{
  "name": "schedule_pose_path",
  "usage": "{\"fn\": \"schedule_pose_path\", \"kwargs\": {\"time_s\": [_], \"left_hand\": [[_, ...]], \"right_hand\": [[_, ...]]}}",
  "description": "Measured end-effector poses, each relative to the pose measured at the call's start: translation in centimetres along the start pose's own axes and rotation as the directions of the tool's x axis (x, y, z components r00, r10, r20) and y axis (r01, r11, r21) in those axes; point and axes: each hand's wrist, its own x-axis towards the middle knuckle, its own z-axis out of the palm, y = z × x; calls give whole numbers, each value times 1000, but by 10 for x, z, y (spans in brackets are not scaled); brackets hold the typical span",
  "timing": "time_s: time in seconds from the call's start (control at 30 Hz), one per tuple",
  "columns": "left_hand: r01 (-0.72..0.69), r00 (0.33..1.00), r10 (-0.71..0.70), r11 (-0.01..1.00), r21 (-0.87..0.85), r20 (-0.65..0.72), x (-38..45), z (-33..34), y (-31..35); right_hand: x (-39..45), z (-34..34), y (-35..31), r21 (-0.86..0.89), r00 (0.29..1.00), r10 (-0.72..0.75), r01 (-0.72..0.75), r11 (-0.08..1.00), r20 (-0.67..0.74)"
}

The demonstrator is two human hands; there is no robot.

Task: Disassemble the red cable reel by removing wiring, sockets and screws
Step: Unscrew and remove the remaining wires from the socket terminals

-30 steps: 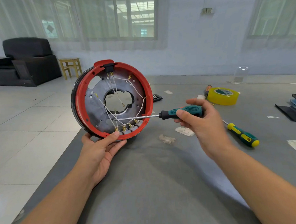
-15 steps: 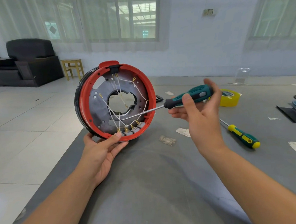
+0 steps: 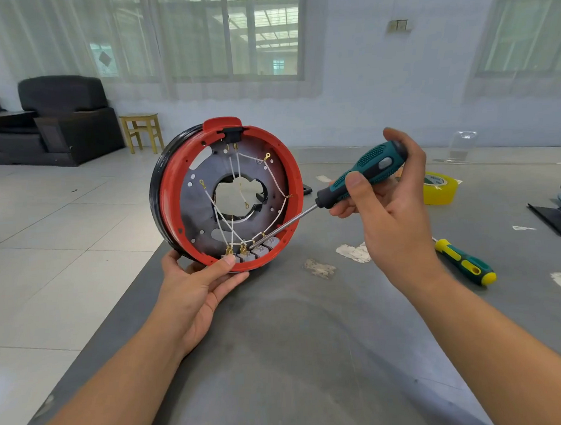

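While my left hand [image 3: 195, 293] grips the lower rim of the round red plastic cable reel [image 3: 229, 195], standing on edge at the grey table's [image 3: 298, 359] near-left edge, my right hand [image 3: 391, 218] clenches the teal-and-black-handled screwdriver [image 3: 365, 171]. Its metal tip meets the grey terminal blocks [image 3: 255, 251] at the reel's bottom, among white wires [image 3: 220, 216]. A second, yellow-and-teal screwdriver [image 3: 466, 261] lies on the table to the right.

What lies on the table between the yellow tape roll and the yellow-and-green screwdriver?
In the head view, only bare grey table lies between the tape roll and the spare screwdriver.
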Motion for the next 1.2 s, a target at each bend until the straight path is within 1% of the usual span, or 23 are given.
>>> {"fn": "schedule_pose_path", "kwargs": {"time_s": [0.27,0.6,0.7,0.9,1.2], "left_hand": [[-15,1000,15,999,28,10,-2,1,-1],[-54,996,48,996,77,70,-7,4,-1],[-63,994,55,995,83,90,-7,2,-1],[-76,995,70,993,87,67,-2,-1,-3],[-139,990,139,985,106,-1,-1,-4,-5]], "right_hand": [[-1,1,1,-19,1000,9,-8,1000,22],[-3,3,-4,-99,997,-6,13,995,72],[-4,6,-9,-148,996,-36,48,988,84],[-10,11,-9,-207,996,-46,61,976,73],[-21,15,1,-135,998,-58,61,989,27]]}}
